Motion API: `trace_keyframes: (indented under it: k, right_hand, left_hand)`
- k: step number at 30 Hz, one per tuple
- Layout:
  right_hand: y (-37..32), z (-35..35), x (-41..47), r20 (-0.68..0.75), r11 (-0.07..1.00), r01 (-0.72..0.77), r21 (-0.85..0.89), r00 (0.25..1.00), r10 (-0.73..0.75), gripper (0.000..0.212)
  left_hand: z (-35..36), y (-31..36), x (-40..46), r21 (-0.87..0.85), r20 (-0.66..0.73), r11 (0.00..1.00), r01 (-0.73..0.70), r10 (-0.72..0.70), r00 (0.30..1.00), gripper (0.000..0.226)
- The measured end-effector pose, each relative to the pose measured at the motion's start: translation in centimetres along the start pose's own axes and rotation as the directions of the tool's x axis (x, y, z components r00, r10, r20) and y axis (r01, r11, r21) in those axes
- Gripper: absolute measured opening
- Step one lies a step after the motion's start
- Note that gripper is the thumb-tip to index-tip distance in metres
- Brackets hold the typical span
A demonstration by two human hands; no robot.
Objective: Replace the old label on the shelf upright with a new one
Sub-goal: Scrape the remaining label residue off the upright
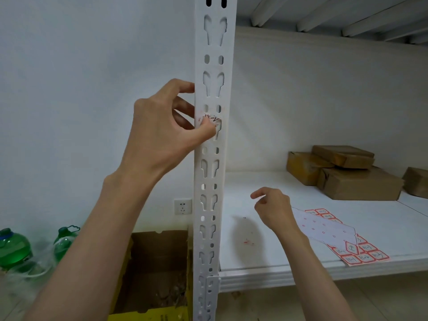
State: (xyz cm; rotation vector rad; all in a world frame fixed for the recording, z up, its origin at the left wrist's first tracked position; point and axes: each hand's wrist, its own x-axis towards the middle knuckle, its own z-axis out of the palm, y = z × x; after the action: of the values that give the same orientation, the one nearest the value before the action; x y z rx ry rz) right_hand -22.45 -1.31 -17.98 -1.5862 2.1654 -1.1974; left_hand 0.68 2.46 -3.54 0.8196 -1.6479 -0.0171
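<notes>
At frame centre the left hand (159,128) wraps the white shelf upright (212,181), fingers curled behind it and thumb pressing the old label (212,119), whose handwritten black marks are only partly legible. Lower centre-right, the right hand (272,209) hovers over the shelf board (254,256), fingers loosely curled, holding nothing visible. One sheet of red-bordered labels (361,253) lies lower right; four brown boxes (359,184) sit behind

Head view — close, looking forward at shelf upright (215,158).
</notes>
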Motion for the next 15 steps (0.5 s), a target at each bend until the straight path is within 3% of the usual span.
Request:
trace_keyframes:
  k: [3,8,15]
  right_hand:
    - [-0.1,-0.1,0.2,-0.018,0.998,0.003,0.056,1.000,-0.002,0.020]
    - [-0.6,0.0,-0.1,0.036,0.998,0.061,0.004,0.997,-0.061,0.039]
    - [-4.8,-1.5,-1.1,-0.045,0.960,0.212,0.185,0.977,-0.207,0.026]
  left_hand:
    - [-0.4,0.0,0.1,-0.011,0.057,1.000,0.007,-0.006,0.998,0.054]
    - [-0.5,0.3,0.1,0.032,0.085,0.999,0.033,-0.036,0.996,0.063]
    - [-0.1,1.1,0.2,0.166,0.012,0.986,0.031,-0.033,0.999,0.061]
